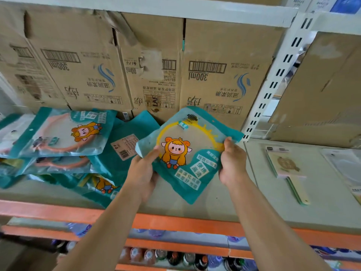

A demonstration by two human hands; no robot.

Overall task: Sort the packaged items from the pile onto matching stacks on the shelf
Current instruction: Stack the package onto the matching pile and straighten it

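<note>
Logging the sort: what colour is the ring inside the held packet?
Yellow ring, inside the teal packet; the head view shows it.

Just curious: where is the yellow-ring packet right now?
Centre of the head view, the yellow-ring packet is held above the shelf by the left hand and right hand, just right of the teal pile.

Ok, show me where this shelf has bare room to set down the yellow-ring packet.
Bare shelf lies under the held packet, between the teal pile and the flat carded item. A thin strip runs before the pile, along the orange beam. The left is crowded: packets overlap back to the cardboard boxes.
</note>
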